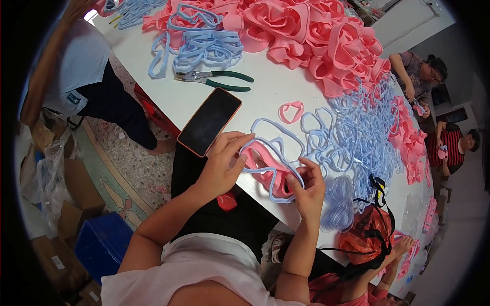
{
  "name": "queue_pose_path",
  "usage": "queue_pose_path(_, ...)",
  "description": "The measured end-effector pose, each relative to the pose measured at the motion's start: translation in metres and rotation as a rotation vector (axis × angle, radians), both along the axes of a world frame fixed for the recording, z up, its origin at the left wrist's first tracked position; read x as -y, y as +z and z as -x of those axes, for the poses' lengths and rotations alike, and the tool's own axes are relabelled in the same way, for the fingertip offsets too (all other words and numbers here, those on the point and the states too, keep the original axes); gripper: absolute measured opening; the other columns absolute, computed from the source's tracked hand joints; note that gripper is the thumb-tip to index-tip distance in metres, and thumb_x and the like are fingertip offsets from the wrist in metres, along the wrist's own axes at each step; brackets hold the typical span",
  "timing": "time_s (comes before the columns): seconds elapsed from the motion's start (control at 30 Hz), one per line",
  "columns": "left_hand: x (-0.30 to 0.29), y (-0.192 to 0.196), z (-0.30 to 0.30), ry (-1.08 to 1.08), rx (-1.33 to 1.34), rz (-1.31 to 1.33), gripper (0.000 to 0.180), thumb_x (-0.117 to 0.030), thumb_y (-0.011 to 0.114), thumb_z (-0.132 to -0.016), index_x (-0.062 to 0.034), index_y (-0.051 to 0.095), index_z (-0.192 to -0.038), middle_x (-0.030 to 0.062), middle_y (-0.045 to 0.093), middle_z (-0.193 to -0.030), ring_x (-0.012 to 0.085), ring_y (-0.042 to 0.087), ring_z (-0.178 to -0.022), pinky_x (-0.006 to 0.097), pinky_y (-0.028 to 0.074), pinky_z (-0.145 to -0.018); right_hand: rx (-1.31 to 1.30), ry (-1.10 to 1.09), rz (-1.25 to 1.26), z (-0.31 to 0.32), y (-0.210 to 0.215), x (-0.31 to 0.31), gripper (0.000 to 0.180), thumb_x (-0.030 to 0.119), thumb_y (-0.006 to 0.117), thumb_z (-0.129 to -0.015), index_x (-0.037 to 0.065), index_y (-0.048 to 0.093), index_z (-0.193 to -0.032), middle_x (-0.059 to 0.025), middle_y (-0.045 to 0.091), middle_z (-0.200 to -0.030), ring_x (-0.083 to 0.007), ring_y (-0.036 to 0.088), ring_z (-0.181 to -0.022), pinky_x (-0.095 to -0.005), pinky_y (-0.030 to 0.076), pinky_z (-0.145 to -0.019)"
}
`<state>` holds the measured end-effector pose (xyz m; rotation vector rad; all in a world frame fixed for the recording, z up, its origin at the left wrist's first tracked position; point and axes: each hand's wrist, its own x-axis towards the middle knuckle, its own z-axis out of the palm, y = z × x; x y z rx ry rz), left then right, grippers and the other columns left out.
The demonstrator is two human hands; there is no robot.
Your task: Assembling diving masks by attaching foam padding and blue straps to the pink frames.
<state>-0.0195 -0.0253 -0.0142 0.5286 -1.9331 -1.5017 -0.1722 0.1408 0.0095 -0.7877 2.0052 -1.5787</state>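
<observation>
Over the table's near edge, my two hands hold a pink rubber goggle skirt [280, 179] with a light blue goggle frame [281, 200] around it. My left hand [217, 166] grips the left end between thumb and fingers. At the other end, my right hand [310, 196] pinches the rim, its thumb on the near side. Whether the frame is fully seated on the skirt, I cannot tell. Just beyond lies another loose blue frame [267, 120], and past it a small pink ring [291, 112]. Stacked clear lenses [337, 205] sit right of my right hand.
A phone [210, 121] and green-handled pliers [224, 80] lie on the white table [275, 84]. Pink skirts [306, 38] and blue frames [365, 135] form heaps. An orange-red bag [365, 234] stands right. Several people work around the table; a blue bin [104, 245] is on the floor.
</observation>
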Motion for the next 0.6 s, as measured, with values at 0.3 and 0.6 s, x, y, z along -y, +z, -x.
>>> queue_pose_path(0.3, 0.010, 0.013, 0.012, 0.043, 0.164, 0.136, 0.028, -0.009, 0.068, -0.081, 0.0000, 0.057, -0.105, 0.0134, 0.060, -0.096, 0.0263, 0.063, -0.087, 0.033, 0.050, -0.075, -0.079, 0.091, -0.035, 0.003, 0.005, -0.006, 0.049, -0.001, 0.069, -0.080, -0.001, 0.052, -0.125, -0.0012, 0.053, -0.087, -0.0090, 0.052, -0.081, -0.0229, 0.043, -0.079)
queue_pose_path(0.6, 0.030, 0.021, 0.010, -0.304, 0.094, 0.201, 0.034, -0.008, 0.071, -0.081, -0.0046, 0.065, -0.115, 0.0082, 0.060, -0.094, 0.0161, 0.058, -0.078, 0.026, 0.046, -0.067, 0.095, 0.248, 0.001, 0.018, 0.009, -0.014, 0.049, -0.001, 0.068, -0.078, 0.002, 0.053, -0.125, 0.0007, 0.052, -0.084, -0.0071, 0.050, -0.079, -0.0230, 0.042, -0.071)
